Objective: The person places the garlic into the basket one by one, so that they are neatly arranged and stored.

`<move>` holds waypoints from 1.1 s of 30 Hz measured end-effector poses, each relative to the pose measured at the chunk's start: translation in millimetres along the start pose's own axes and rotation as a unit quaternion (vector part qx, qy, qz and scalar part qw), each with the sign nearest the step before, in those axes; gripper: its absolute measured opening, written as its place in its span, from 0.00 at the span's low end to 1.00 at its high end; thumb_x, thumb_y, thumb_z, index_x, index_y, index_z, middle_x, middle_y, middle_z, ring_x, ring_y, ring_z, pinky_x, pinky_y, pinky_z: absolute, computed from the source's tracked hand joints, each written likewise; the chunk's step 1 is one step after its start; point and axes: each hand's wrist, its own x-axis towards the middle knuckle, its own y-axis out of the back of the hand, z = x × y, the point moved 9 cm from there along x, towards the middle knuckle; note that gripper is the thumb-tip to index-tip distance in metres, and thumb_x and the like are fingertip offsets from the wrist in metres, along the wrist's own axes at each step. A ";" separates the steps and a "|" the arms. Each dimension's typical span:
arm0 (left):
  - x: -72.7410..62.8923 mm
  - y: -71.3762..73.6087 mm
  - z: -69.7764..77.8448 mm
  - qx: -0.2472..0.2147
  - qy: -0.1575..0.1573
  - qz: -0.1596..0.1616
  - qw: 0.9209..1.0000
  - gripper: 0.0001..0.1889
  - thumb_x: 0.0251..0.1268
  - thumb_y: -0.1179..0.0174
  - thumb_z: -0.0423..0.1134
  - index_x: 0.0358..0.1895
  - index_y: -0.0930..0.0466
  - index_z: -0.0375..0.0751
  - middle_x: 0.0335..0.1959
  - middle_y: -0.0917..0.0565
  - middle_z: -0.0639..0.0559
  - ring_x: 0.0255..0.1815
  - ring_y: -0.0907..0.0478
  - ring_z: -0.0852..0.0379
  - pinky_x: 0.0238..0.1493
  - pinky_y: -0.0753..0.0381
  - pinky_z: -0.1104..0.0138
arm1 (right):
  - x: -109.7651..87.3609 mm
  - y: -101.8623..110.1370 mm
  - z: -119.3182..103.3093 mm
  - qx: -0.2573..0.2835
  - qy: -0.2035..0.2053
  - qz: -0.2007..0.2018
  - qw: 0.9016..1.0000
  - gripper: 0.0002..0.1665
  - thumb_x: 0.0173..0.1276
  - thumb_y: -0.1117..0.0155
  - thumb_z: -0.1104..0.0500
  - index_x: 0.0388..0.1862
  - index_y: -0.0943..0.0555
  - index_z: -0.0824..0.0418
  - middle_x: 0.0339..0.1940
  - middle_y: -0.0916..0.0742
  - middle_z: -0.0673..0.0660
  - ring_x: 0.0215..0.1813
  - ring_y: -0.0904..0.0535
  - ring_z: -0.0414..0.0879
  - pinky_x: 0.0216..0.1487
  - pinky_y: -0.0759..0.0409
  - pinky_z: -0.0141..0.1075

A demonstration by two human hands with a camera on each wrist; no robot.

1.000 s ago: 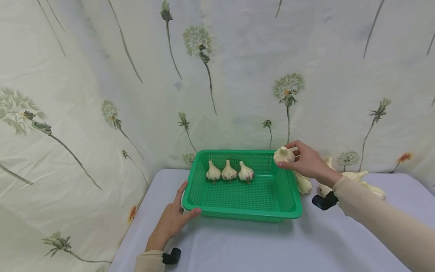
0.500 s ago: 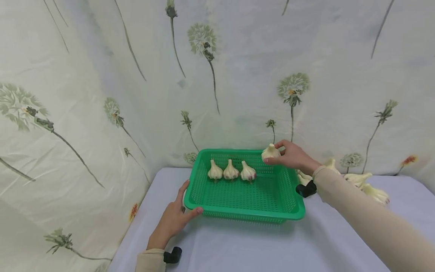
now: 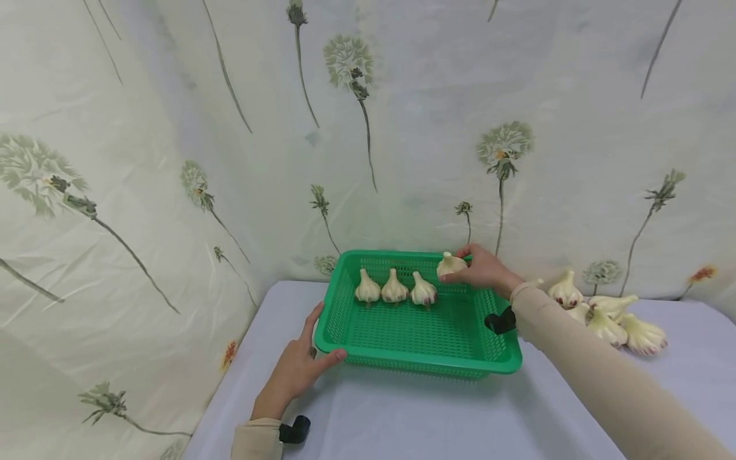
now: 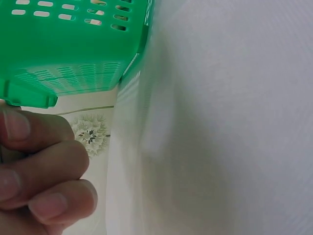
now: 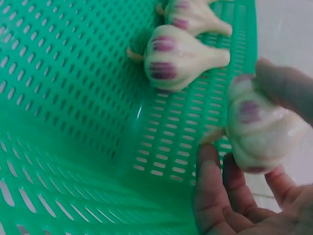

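Observation:
My right hand (image 3: 485,271) holds a garlic bulb (image 3: 450,266) by its sides between thumb and fingers, stem upward, over the back right part of the green plastic basket (image 3: 416,365). Close up in the right wrist view, this purple-streaked garlic bulb (image 5: 261,125) has a short root tail. Three garlic bulbs stand in a row along the basket's back wall, the nearest to my hand being the right one (image 3: 423,291). My left hand (image 3: 296,370) grips the basket's front left corner, thumb on the front rim. In the left wrist view, its fingers (image 4: 51,164) are curled below the rim.
Several more garlic bulbs (image 3: 609,322) lie piled on the table to the right of the basket, partly behind my right sleeve. A pale cloth covers the table (image 3: 402,415). A dandelion-patterned curtain (image 3: 414,128) hangs close behind the basket and along the left.
My right hand has carried the garlic bulb leftward over the basket's right rim and lowered it slightly near the back wall. The left hand has kept its place at the corner.

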 end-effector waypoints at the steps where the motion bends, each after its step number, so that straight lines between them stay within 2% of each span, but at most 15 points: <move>1: 0.2 0.0 0.3 -0.001 -0.001 0.000 1.000 0.55 0.62 0.31 0.69 0.85 0.61 0.81 0.16 0.42 0.58 0.20 0.45 0.59 0.22 0.40 0.65 | 1.1 -0.5 1.4 -0.002 -0.001 -0.002 1.000 0.45 0.68 0.22 0.44 0.69 0.34 0.70 0.59 0.22 0.69 0.52 0.22 0.57 0.50 0.19 0.50; 8: 0.3 -0.6 1.0 -0.004 -0.005 0.000 1.000 0.55 0.63 0.31 0.68 0.85 0.61 0.81 0.16 0.41 0.59 0.20 0.45 0.59 0.22 0.41 0.65 | 1.8 -0.7 4.5 -0.031 0.000 -0.003 1.000 0.45 0.64 0.19 0.45 0.65 0.32 0.69 0.52 0.20 0.68 0.47 0.19 0.55 0.48 0.14 0.51; 14: 0.1 0.0 0.9 0.001 -0.003 0.002 1.000 0.55 0.62 0.31 0.69 0.85 0.61 0.82 0.17 0.41 0.58 0.20 0.45 0.59 0.22 0.41 0.65 | 0.8 -2.1 2.6 -0.073 0.011 -0.006 0.997 0.39 0.64 0.19 0.44 0.57 0.25 0.70 0.48 0.17 0.66 0.42 0.17 0.53 0.46 0.13 0.51; 16: 0.2 0.0 1.1 0.002 -0.002 0.002 1.000 0.55 0.62 0.31 0.69 0.85 0.61 0.82 0.17 0.41 0.58 0.20 0.45 0.59 0.22 0.41 0.65 | 2.8 -3.4 2.6 -0.094 0.016 -0.006 0.995 0.33 0.64 0.20 0.42 0.49 0.20 0.68 0.39 0.16 0.60 0.35 0.19 0.49 0.40 0.15 0.47; 18: 0.2 -0.5 1.6 0.001 -0.003 0.002 1.000 0.55 0.62 0.31 0.69 0.85 0.61 0.81 0.17 0.41 0.58 0.20 0.45 0.59 0.22 0.41 0.65 | 4.9 -5.4 2.8 -0.113 0.020 -0.010 0.993 0.25 0.64 0.20 0.42 0.36 0.17 0.62 0.27 0.20 0.52 0.28 0.26 0.44 0.34 0.21 0.42; 20: -0.2 0.0 0.8 -0.002 -0.003 0.002 1.000 0.55 0.62 0.31 0.69 0.86 0.60 0.80 0.17 0.41 0.58 0.20 0.45 0.59 0.22 0.41 0.65 | 8.7 -8.9 1.9 -0.127 0.026 -0.017 0.991 0.25 0.64 0.20 0.42 0.21 0.21 0.55 0.18 0.29 0.46 0.23 0.37 0.42 0.30 0.31 0.39; 22: -0.6 0.6 0.4 -0.003 -0.004 0.003 1.000 0.55 0.62 0.31 0.68 0.86 0.60 0.79 0.16 0.41 0.59 0.20 0.45 0.59 0.22 0.41 0.65 | 11.0 -12.1 0.9 -0.136 0.025 -0.025 0.990 0.32 0.64 0.21 0.42 0.14 0.31 0.51 0.15 0.38 0.45 0.23 0.46 0.41 0.29 0.39 0.39; 24: -0.7 1.1 0.2 -0.004 -0.004 0.003 1.000 0.55 0.62 0.31 0.68 0.86 0.60 0.79 0.16 0.41 0.58 0.20 0.44 0.59 0.22 0.40 0.65 | 11.8 -13.9 0.1 -0.143 0.021 -0.029 0.989 0.35 0.64 0.21 0.41 0.14 0.36 0.50 0.16 0.40 0.45 0.23 0.48 0.42 0.29 0.40 0.38; 25: -0.5 1.5 0.0 -0.004 -0.005 0.003 1.000 0.55 0.63 0.31 0.68 0.86 0.60 0.79 0.16 0.41 0.58 0.20 0.44 0.59 0.22 0.40 0.65 | 11.5 -14.5 -0.6 -0.148 0.017 -0.028 0.988 0.33 0.65 0.21 0.41 0.15 0.34 0.51 0.16 0.38 0.45 0.23 0.47 0.42 0.29 0.40 0.39; 28: -0.1 2.1 1.0 -0.007 -0.008 0.004 1.000 0.55 0.63 0.31 0.68 0.86 0.60 0.80 0.16 0.40 0.58 0.20 0.43 0.59 0.22 0.39 0.65 | 10.3 -14.3 -0.4 -0.170 0.001 -0.018 0.985 0.26 0.64 0.21 0.40 0.25 0.20 0.57 0.23 0.23 0.49 0.27 0.34 0.44 0.32 0.31 0.40; 31: 0.5 1.7 2.2 -0.010 -0.011 0.003 1.000 0.55 0.63 0.30 0.68 0.86 0.60 0.79 0.17 0.40 0.58 0.20 0.43 0.59 0.22 0.39 0.64 | 9.8 -13.8 2.1 -0.203 -0.013 0.003 0.979 0.28 0.62 0.20 0.38 0.42 0.10 0.62 0.36 0.11 0.55 0.34 0.23 0.48 0.35 0.24 0.42; 33: 0.7 0.8 3.2 -0.011 -0.012 0.001 1.000 0.55 0.63 0.30 0.68 0.86 0.60 0.79 0.17 0.41 0.58 0.21 0.44 0.59 0.23 0.39 0.64 | 10.4 -14.5 4.2 -0.225 -0.021 0.016 0.974 0.28 0.60 0.19 0.38 0.40 0.10 0.63 0.32 0.12 0.55 0.32 0.23 0.48 0.32 0.24 0.41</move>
